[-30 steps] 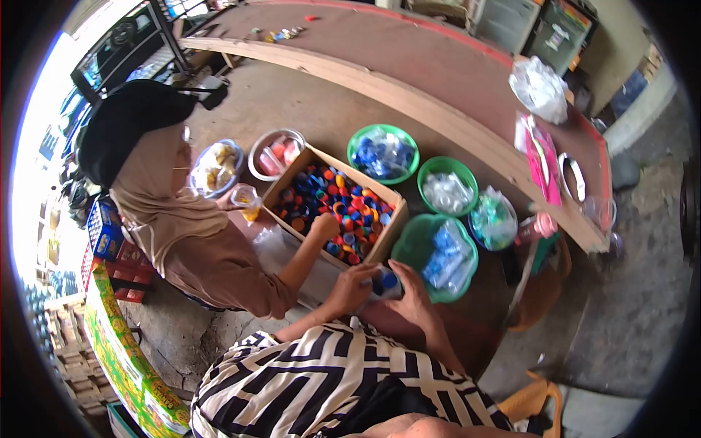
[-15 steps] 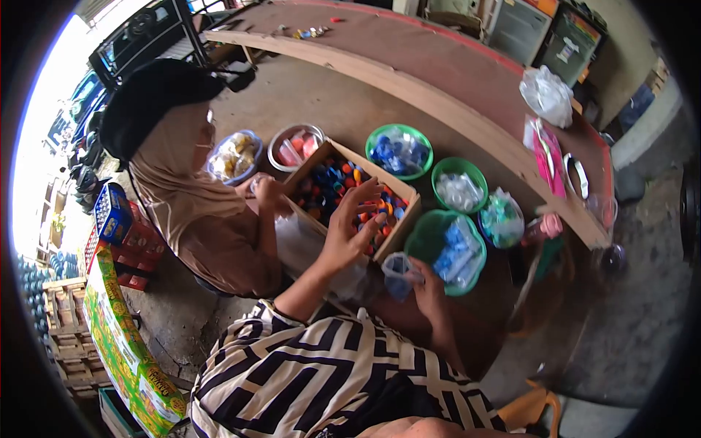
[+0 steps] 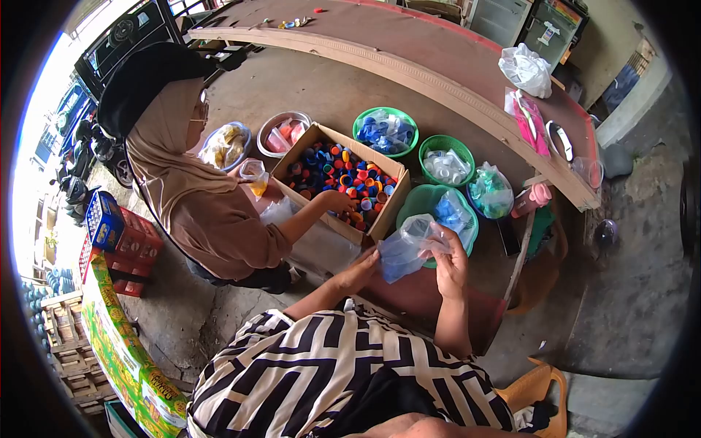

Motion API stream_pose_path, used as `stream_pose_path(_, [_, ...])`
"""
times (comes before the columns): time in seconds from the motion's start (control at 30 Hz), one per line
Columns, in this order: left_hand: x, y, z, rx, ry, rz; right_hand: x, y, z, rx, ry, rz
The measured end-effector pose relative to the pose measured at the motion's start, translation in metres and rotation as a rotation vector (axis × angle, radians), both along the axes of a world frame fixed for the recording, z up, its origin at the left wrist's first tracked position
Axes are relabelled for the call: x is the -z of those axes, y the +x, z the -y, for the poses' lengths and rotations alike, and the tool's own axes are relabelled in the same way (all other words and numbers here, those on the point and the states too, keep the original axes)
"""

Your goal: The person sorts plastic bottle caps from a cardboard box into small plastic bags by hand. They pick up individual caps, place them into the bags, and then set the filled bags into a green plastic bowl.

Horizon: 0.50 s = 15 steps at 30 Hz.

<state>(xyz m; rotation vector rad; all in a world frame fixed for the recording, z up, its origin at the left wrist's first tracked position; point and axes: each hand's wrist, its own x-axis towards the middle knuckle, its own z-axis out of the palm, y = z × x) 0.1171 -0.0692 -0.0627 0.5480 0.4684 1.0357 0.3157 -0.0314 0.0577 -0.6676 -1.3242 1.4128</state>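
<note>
A clear plastic bag (image 3: 400,255) with a bluish lower part is up in front of me, its mouth held wide. My right hand (image 3: 450,264) grips its rim on the right, thumb and fingers closed on the film. At the bag's left side, my left hand (image 3: 356,271) has its fingertips pressed against the plastic, partly hidden. Just beyond stands a cardboard box (image 3: 400,191) full of loose bottle caps (image 3: 343,175) in red, blue, orange and black. Behind the bag is a green scalloped basin (image 3: 467,244) with bagged light-blue pieces (image 3: 451,213).
A co-worker (image 3: 212,212) at the left has one hand in the box and holds a bag (image 3: 255,179) with yellow contents. Basins of sorted caps surround the box, including a green one (image 3: 416,130) with blue pieces. A long wooden-edged table (image 3: 438,80) lies beyond.
My left hand has come down from above the box to the bag. The bag has risen slightly and is spread wider. The co-worker's hand has reached into the caps.
</note>
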Motion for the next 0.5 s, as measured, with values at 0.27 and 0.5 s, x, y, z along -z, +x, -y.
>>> stream_pose_path(0.27, [-0.012, 0.003, 0.012, -0.023, -0.148, -0.003, -0.003, 0.034, 0.009, 0.3, 0.057, 0.095])
stream_pose_path(0.5, [-0.037, 0.002, 0.019, -0.075, -0.112, -0.075, 0.035, 0.07, 0.027, 0.419, 0.211, 0.413])
